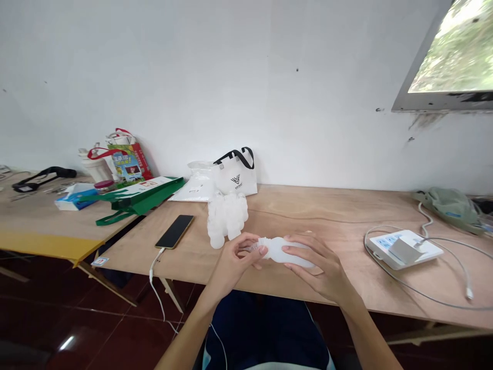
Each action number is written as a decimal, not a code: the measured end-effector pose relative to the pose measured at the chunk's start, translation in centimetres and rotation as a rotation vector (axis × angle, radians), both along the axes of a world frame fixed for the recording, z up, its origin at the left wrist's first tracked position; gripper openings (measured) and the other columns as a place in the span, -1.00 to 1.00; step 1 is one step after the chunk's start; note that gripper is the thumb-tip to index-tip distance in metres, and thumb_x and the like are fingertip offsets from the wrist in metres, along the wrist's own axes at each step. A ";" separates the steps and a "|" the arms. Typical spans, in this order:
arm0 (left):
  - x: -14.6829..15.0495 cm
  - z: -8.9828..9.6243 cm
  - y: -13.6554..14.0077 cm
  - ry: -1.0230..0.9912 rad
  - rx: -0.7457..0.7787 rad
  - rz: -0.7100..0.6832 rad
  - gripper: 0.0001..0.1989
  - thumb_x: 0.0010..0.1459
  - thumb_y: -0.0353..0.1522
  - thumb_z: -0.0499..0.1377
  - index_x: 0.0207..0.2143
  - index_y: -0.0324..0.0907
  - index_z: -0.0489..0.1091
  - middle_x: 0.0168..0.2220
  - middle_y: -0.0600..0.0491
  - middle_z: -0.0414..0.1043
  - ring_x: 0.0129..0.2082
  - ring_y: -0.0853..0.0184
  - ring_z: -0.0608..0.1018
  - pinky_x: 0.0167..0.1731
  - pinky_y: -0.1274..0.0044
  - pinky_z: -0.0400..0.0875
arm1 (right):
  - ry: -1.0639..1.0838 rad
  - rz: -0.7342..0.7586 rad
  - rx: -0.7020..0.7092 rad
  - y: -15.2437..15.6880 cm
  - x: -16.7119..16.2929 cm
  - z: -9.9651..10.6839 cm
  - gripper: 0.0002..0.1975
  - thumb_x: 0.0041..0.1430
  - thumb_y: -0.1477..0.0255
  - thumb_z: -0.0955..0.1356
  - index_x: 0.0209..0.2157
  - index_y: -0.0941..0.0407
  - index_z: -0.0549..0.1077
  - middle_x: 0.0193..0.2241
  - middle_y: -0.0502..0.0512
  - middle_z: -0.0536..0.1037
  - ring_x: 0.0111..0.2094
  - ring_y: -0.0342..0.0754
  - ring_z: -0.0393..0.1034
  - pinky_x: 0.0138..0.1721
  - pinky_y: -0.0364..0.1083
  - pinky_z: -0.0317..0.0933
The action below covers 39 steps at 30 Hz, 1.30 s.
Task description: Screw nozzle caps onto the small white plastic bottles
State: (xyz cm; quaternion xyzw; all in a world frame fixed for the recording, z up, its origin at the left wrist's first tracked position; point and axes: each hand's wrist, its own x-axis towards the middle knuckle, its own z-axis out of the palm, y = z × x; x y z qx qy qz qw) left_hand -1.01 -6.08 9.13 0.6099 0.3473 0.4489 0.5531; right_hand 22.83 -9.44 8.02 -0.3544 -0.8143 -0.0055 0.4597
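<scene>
Over the table's front edge, my right hand [318, 262] is wrapped round the body of a white translucent plastic bottle [276, 250], which lies on its side in the air with its neck to the left. My left hand [241, 257] pinches a clear plastic piece [251, 247], seemingly a cap, at the bottle's neck; the fingers partly hide it. I cannot tell whether this piece is fixed to the neck. Just behind my left hand, a cluster of several similar white bottles [227, 213] stands packed together on the wooden table [308, 210].
A phone [175, 232] with a white cable lies to the left. Behind the bottles are a white bag [241, 177] and a clear plastic package [196, 182]. A green bag [148, 198] bridges two tables. Right: a power strip [404, 249], looped cables and an olive cloth item [449, 205].
</scene>
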 end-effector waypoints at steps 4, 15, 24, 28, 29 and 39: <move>-0.3 0.0 0.2 0.023 -0.012 -0.030 -0.63 0.15 -0.10 0.34 -0.20 -0.23 0.55 -0.29 -0.01 0.53 -0.32 0.30 0.55 -0.42 0.51 0.59 | 0.043 -0.001 -0.085 0.1 -0.2 -0.2 -0.72 0.29 0.38 0.42 0.02 -0.13 0.56 0.06 0.08 0.59 0.05 0.13 0.49 0.11 0.20 0.32; -1.1 0.5 0.6 0.079 0.144 -0.096 -0.26 0.05 -0.24 0.43 0.27 0.04 0.29 0.24 -0.08 0.35 0.20 0.10 0.43 0.17 0.26 0.38 | 0.328 -0.008 -0.543 0.7 -1.3 -0.6 -0.68 0.29 0.16 0.39 0.03 -0.07 0.54 -0.02 0.07 0.63 -0.04 0.11 0.53 -0.08 0.06 0.43; -0.5 -0.3 1.2 0.060 0.147 -0.082 -0.42 0.12 -0.22 0.39 0.16 -0.02 0.34 0.21 -0.07 0.37 0.11 0.19 0.49 0.12 0.32 0.41 | 0.335 -0.097 -0.547 1.2 -1.2 -1.0 -0.69 0.29 0.12 0.37 0.00 -0.11 0.56 -0.04 0.04 0.64 -0.04 0.13 0.50 -0.11 0.10 0.43; -0.5 -0.6 1.4 0.119 0.103 0.002 -0.55 0.18 -0.14 0.32 0.07 -0.08 0.42 0.05 -0.07 0.46 -0.02 0.20 0.55 -0.01 0.35 0.48 | 0.311 -0.081 -0.542 1.1 -1.5 -1.0 -0.68 0.26 0.13 0.40 0.01 -0.11 0.54 -0.02 0.03 0.63 -0.03 0.12 0.51 -0.04 0.11 0.41; -0.5 -0.6 1.5 0.115 0.107 0.005 -0.59 0.19 -0.13 0.31 0.02 -0.11 0.45 0.01 -0.06 0.48 -0.05 0.20 0.56 -0.03 0.36 0.49 | 0.307 -0.071 -0.545 1.1 -1.5 -1.0 -0.68 0.26 0.14 0.40 0.01 -0.12 0.54 -0.02 0.03 0.63 -0.04 0.11 0.52 -0.03 0.10 0.42; -0.6 -0.5 1.6 0.127 0.126 -0.003 -0.55 0.16 -0.15 0.34 0.06 -0.09 0.41 0.02 -0.05 0.47 -0.02 0.21 0.54 0.05 0.33 0.45 | 0.294 -0.071 -0.556 1.4 -1.4 -1.0 -0.69 0.28 0.11 0.38 -0.02 -0.11 0.59 -0.10 0.04 0.66 -0.11 0.09 0.54 -0.18 0.03 0.48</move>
